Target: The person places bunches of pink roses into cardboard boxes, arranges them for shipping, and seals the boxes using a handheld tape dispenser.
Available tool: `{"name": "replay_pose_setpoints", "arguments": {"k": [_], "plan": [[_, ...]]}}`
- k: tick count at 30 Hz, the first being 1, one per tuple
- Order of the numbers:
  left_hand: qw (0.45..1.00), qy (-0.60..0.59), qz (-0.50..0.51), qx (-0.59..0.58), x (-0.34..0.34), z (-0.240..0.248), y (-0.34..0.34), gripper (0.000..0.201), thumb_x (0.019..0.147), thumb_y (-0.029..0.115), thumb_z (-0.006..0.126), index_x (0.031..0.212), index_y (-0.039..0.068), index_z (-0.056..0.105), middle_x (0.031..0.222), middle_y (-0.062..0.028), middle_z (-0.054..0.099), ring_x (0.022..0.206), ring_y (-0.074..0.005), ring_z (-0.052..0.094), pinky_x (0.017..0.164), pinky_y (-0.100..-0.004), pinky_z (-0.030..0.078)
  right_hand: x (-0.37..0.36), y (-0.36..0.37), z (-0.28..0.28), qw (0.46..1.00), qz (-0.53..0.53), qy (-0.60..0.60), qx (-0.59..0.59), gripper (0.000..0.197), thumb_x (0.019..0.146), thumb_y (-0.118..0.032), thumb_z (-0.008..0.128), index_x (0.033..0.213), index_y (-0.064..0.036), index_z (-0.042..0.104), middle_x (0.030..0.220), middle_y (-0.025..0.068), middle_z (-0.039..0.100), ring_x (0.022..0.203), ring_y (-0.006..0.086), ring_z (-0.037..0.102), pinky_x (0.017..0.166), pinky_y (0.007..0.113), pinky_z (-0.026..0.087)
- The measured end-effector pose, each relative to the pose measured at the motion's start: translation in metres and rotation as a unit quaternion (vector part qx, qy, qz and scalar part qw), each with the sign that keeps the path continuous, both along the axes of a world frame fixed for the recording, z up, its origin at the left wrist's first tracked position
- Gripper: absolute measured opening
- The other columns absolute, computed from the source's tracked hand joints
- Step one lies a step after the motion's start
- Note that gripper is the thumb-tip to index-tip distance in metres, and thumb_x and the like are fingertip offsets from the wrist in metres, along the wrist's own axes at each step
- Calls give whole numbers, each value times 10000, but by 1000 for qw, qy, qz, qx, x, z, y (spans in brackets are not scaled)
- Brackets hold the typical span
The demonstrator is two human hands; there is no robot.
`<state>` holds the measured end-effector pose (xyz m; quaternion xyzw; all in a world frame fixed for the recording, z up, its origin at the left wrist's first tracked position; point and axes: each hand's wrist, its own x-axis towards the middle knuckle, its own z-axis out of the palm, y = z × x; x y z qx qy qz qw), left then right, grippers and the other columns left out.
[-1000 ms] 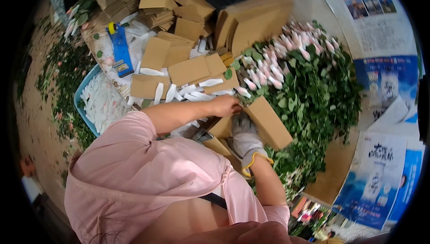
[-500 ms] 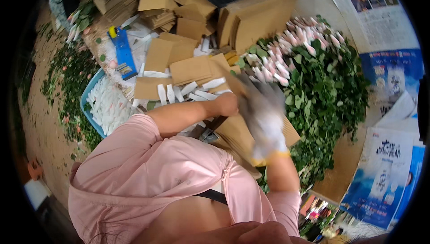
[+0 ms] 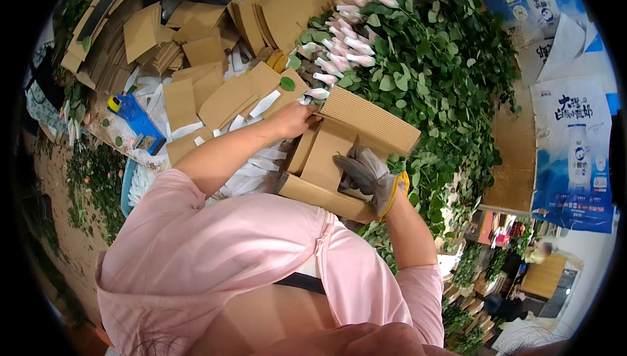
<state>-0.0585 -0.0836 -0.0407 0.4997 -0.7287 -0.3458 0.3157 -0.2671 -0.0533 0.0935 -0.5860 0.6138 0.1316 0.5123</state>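
In front of me lies a corrugated cardboard piece (image 3: pixel 332 145), folded so that two ribbed sides stand up around a flat middle. My left hand (image 3: pixel 297 121), bare, is closed at its upper left corner; what the fingers hold, if anything, is hidden. Just beyond those fingers is a rosebud in a white sleeve (image 3: pixel 318 94). My right hand (image 3: pixel 367 172), in a grey glove with a yellow cuff, reaches inside the fold. Its fingers stretch out over the cardboard's middle, and no held thing shows.
Right of the cardboard stands a big heap of leafy rose stems (image 3: pixel 431 75) with sleeved pink buds (image 3: pixel 349 46). Flat cardboard sheets (image 3: pixel 225 98) and white foam sleeves (image 3: pixel 251 170) lie to the left. A blue tape dispenser (image 3: pixel 137 124) and a blue basin (image 3: pixel 126 189) are farther left.
The view has shifted, so the surroundings sit further left. The folded cardboard shows more fully, its sides raised. My right hand, blurred above it before, is now lower, inside the fold.
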Motion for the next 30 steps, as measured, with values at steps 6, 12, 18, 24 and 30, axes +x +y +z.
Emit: {"name": "replay_pose_setpoints", "arguments": {"k": [6,12,18,24,30], "plan": [[964,-182,-168,98,-3,115,44,444,744,288,700,1061,-5,596,1029,-193,609,1002,-329,567,875,-413,451,-10,-6,-12,999,25,46,4,454,833,-437,572,764,8,628,609,84,620,477,166,557,432,308,414],[943,-214,-252,-33,-5,59,48,973,612,319,801,1378,17,281,1357,-200,343,1268,-370,320,1060,-390,299,27,-7,9,894,390,187,-119,314,842,-254,473,951,-44,680,915,161,670,817,308,657,724,373,511],[917,-294,-263,-58,-11,84,43,991,583,348,809,1372,21,308,1344,-208,360,1256,-354,332,1058,-407,299,-28,-5,-15,908,289,62,-296,194,819,-149,519,875,-35,666,856,110,670,741,279,646,644,384,510],[910,-222,-332,-110,-21,72,44,505,712,335,708,1062,-15,608,1173,-138,568,1148,-292,476,977,-385,395,-177,-62,-91,945,-48,174,-273,308,852,-184,485,1109,-70,611,1015,162,627,905,327,611,815,368,495],[937,-168,-305,5,-25,77,45,426,760,312,675,1080,35,621,1161,-111,588,1092,-285,500,934,-368,426,-137,-65,-49,874,23,377,-307,222,813,-147,507,1000,-101,617,1037,166,636,908,309,625,727,385,519]]}}
